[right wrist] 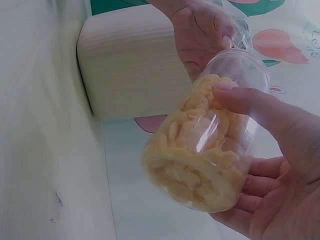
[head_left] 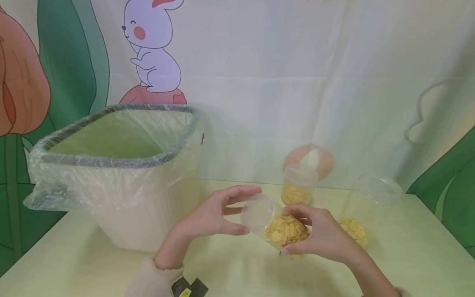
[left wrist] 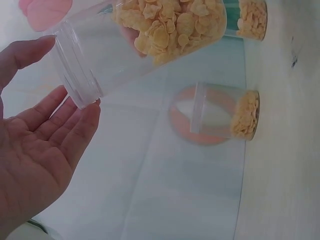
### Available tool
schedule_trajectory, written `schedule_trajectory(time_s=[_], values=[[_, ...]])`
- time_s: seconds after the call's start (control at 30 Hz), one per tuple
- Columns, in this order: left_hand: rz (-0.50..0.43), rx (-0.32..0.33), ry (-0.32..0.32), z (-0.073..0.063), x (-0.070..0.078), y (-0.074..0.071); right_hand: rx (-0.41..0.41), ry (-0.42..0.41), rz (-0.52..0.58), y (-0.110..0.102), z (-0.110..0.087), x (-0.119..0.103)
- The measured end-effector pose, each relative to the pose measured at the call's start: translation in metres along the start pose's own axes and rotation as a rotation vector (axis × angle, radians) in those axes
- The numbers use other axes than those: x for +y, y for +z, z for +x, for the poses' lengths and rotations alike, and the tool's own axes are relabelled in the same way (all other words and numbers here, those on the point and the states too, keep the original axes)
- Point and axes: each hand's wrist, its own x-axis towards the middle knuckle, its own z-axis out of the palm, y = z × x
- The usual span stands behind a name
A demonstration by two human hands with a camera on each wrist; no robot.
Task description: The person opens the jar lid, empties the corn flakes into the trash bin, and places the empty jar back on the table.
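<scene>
A clear plastic jar, part full of yellow flakes, is tilted above the table with its rim end toward the left. My right hand grips its body near the base, thumb on one side and fingers on the other. At the rim end, my left hand holds the jar lightly between thumb and fingertips; its palm stays apart from the jar in the left wrist view. Whether a clear lid covers the mouth, I cannot tell. Behind stand a smaller-looking clear jar and, at right, another jar, both with flakes low inside.
A whitish bin with a grey rim and clear plastic liner stands on the table at left. Behind the table hangs a printed cloth with a rabbit and flowers. Small dark marks show on the tabletop.
</scene>
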Motion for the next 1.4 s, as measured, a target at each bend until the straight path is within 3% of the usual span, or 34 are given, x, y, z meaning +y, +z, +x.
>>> schedule_trajectory(time_s=[0.3, 1.4], values=[[0.001, 0.025, -0.008, 0.001, -0.001, 0.002, 0.003, 0.014, -0.006, -0.001, 0.001, 0.0], [0.178, 0.228, -0.213, 0.006, -0.004, 0.014, 0.004, 0.051, -0.019, -0.002, 0.002, 0.006]])
